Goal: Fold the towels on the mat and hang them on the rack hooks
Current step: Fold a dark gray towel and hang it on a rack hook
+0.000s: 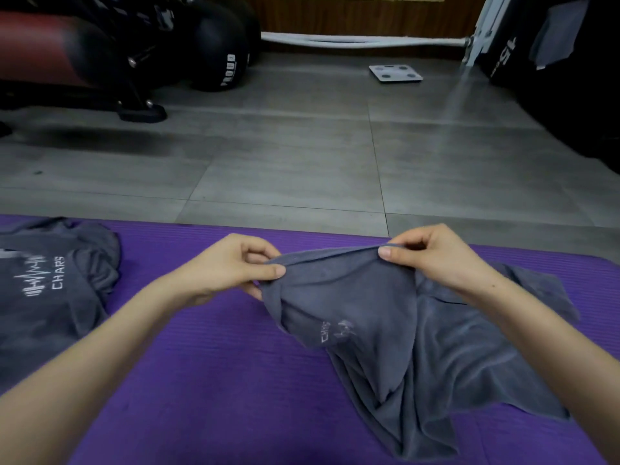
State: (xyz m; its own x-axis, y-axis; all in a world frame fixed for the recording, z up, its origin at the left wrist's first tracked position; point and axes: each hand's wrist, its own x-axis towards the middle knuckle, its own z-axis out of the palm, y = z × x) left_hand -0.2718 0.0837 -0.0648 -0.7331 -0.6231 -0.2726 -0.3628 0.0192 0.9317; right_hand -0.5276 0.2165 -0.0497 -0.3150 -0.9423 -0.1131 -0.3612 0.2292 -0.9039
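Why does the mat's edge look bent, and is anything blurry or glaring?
Head view: the wide-angle lens bends the mat at its far edge; the held towel, left hand and right hand are sharp; the second towel smears toward the left edge; the black ball sits dim and soft; a pale sheen streaks the floor at right.

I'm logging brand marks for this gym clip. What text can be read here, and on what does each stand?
"CHARS": white print on the gray towel at the left end of the purple mat.
"PROUD": white letters on the black ball.
Faint print on the held towel: too blurred to read.
White marks on the black object at right: unclear, unreadable.
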